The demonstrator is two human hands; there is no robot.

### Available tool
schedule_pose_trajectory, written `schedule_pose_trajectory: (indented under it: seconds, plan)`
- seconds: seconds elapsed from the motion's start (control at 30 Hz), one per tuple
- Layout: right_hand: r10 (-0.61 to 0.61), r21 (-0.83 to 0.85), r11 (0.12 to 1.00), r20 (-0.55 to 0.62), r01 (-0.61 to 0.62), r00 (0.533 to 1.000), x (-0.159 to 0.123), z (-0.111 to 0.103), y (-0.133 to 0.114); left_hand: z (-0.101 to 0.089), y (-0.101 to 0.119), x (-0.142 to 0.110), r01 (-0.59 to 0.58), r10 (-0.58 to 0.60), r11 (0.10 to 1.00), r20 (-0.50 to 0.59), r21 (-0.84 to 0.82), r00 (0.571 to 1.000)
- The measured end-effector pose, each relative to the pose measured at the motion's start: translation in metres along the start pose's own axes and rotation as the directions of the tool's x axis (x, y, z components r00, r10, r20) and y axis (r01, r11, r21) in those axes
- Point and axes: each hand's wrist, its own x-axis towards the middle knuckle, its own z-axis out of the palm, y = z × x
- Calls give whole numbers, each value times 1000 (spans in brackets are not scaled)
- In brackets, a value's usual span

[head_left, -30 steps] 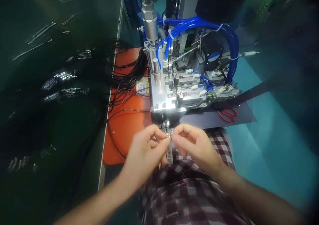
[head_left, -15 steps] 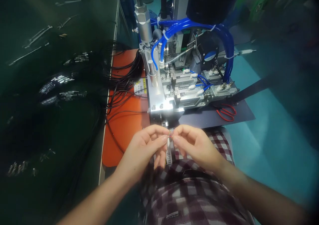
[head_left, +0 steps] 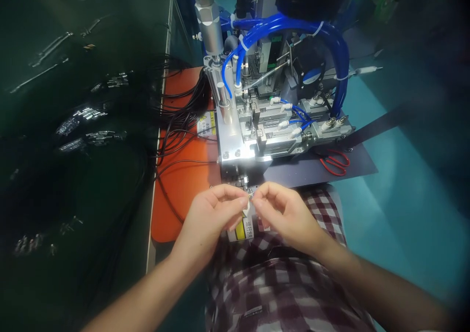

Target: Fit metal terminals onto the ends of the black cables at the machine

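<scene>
My left hand (head_left: 211, 214) and my right hand (head_left: 284, 209) meet fingertip to fingertip just in front of a small metal machine (head_left: 257, 126). Both pinch a tiny metal-tipped part (head_left: 249, 199) between thumb and forefinger; it is too small to name. Below the fingers a white and yellow label (head_left: 244, 230) shows on the machine's front edge. My checked shirt (head_left: 279, 283) fills the bottom of the view.
Blue air hoses (head_left: 293, 28) loop over the machine. Black cables (head_left: 179, 121) lie bundled on the orange mat (head_left: 179, 190) at left. Red-handled scissors (head_left: 336, 163) rest on a dark plate at right. Dark green bins with metal parts (head_left: 88, 121) stand far left.
Both hands stay pinched together at the same spot; the left fingers curl in tighter. The yellow part of the label below them has come into sight.
</scene>
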Motion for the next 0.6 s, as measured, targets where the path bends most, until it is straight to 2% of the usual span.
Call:
schedule_pose_trajectory:
  seconds: [0.13,0.27,0.37,0.47,0.6]
  plan:
    - [-7,-27,1000,-16,6,1000,-1,-3,3,4,-1,3,-16,17,999,-17,48,1000]
    - [44,-19,999,37,-43,998,0,-13,1,9,-1,5,-15,17,998,-26,69,1000]
    - [12,-13,1000,5,-12,1000,3,-20,-5,11,0,6,-23,26,996,-36,87,999]
    - [14,45,999,-20,-13,1000,6,-21,-8,12,0,6,-10,12,997,-26,74,1000]
    - [50,154,987,19,-52,999,10,-18,-5,9,-1,4,-4,6,997,-22,76,1000]
